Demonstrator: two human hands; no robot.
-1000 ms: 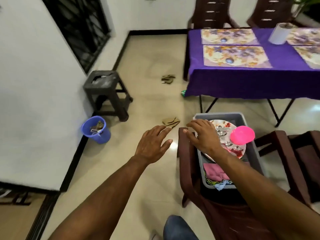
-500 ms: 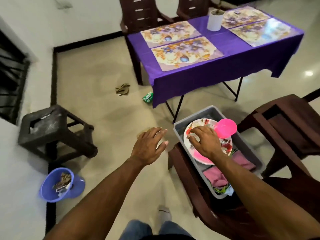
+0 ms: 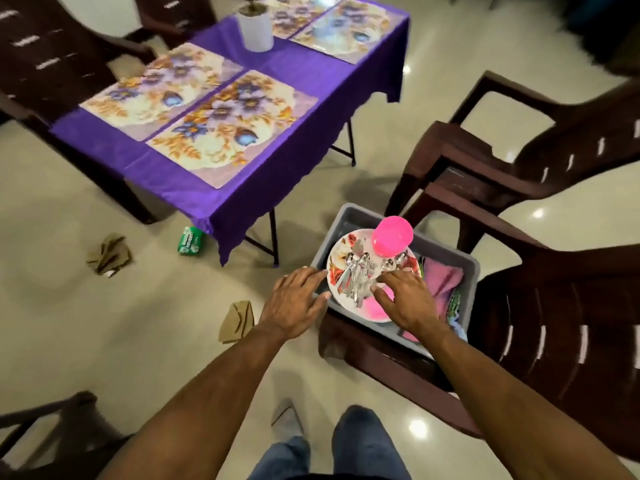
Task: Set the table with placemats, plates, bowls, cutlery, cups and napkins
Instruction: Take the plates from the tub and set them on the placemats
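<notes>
On the seat of a dark brown plastic chair (image 3: 398, 358) sits a grey tub (image 3: 446, 258). Inside it, toward its left end, lies a floral plate (image 3: 337, 268) carrying a heap of steel cutlery (image 3: 358, 275) and a pink bowl (image 3: 392, 236) at the plate's far edge; a second pink piece (image 3: 379, 308) shows under the plate's near edge. Pink cloths (image 3: 443, 277) fill the tub's right end, with patterned fabric at its near right corner.

The left hand (image 3: 294, 301) lies at the tub's left rim, fingers spread and straight, tips touching the plate's left edge. The right hand (image 3: 407, 299) hovers over the plate's near right part, fingers loosely apart, tips just beside the cutlery; whether they touch it cannot be told.

Four floral placemats (image 3: 228, 129) lie on the purple-clothed table (image 3: 311, 81), two at each end, with a white pot (image 3: 255, 31) between the pairs. A green packet (image 3: 189, 240) lies on the floor; its writing is unreadable.
</notes>
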